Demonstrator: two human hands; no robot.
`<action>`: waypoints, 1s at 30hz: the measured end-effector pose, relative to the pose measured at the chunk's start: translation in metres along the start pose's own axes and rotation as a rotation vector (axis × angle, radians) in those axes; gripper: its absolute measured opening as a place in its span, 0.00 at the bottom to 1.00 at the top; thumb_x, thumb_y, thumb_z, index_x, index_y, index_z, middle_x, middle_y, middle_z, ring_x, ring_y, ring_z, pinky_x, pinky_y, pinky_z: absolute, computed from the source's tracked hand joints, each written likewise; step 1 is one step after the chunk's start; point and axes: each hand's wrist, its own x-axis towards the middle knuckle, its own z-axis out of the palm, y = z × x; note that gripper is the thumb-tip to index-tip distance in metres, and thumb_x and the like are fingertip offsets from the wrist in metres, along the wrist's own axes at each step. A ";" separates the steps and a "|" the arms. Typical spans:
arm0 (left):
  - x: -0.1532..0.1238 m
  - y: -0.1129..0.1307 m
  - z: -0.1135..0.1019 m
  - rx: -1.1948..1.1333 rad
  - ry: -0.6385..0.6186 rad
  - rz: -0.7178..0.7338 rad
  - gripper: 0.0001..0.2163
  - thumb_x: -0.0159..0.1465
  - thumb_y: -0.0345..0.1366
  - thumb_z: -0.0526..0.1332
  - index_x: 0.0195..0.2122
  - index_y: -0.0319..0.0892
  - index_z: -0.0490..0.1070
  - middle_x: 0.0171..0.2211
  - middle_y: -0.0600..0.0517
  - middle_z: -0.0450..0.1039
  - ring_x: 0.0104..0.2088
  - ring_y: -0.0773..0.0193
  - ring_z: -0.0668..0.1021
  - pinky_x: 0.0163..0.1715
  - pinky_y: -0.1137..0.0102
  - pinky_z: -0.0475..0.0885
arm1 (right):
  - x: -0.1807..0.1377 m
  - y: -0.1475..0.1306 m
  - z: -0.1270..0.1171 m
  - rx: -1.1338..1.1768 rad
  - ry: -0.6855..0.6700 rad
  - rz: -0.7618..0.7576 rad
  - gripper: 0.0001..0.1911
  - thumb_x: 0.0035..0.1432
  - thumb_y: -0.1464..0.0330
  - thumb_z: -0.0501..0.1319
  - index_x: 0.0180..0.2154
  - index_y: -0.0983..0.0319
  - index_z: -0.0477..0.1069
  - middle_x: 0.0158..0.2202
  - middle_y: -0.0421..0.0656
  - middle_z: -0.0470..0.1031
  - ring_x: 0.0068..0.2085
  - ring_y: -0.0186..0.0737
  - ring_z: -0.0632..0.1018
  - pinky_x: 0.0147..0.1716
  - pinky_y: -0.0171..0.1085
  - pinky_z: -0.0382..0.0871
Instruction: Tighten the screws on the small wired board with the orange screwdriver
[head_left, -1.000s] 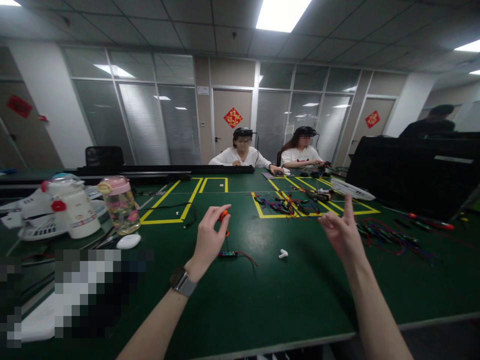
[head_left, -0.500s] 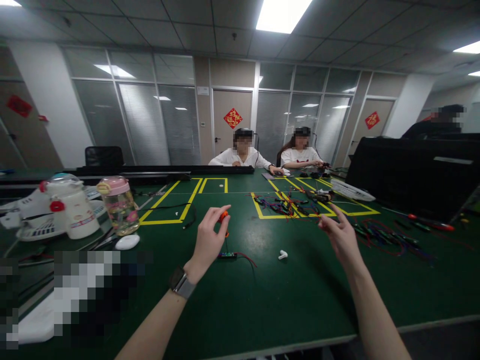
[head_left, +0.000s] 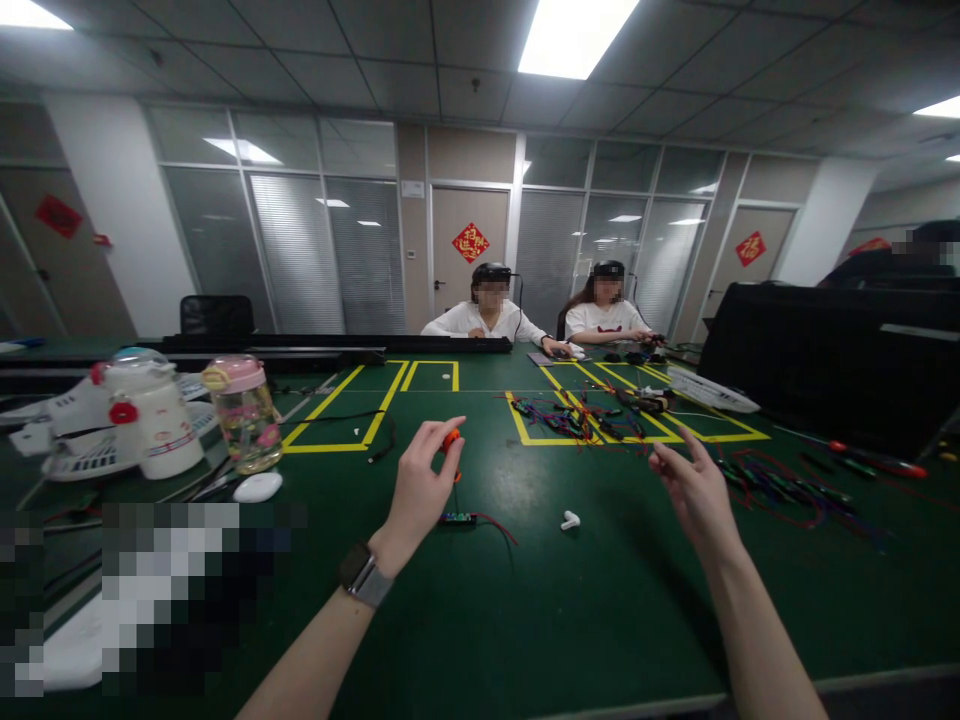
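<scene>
My left hand [head_left: 426, 478], with a watch on its wrist, hovers over the green table with thumb and forefinger apart. Behind its fingers shows an orange-and-black handled tool [head_left: 451, 440], probably a screwdriver. Its thin shaft points down toward a small circuit board [head_left: 459, 519] with a red wire. The fingers partly hide the handle, and no grip on it can be seen. My right hand [head_left: 696, 490] is raised above the table at the right, forefinger stretched out, nothing in it. Between the hands lies a white earbud [head_left: 571, 520].
Wired circuit boards lie in a heap [head_left: 577, 415] within yellow tape and in another heap [head_left: 787, 485] at right. A red-handled tool [head_left: 911, 470] lies near the black monitor [head_left: 817, 370]. A white jug [head_left: 154, 420], pink-lidded bottle [head_left: 244, 415] and white case [head_left: 258, 487] stand left. Two people sit opposite.
The whole view has shifted slightly, so things appear lower and farther right. My right hand has moved a little right and nearer to me. My left hand stays beside the orange-handled tool.
</scene>
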 end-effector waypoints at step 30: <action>0.000 0.002 -0.001 -0.027 0.007 -0.005 0.15 0.69 0.36 0.48 0.53 0.44 0.66 0.47 0.48 0.69 0.49 0.61 0.72 0.50 0.64 0.69 | 0.005 0.012 -0.009 -0.124 -0.062 0.016 0.30 0.37 0.65 0.73 0.45 0.64 0.73 0.23 0.38 0.73 0.24 0.32 0.73 0.23 0.29 0.69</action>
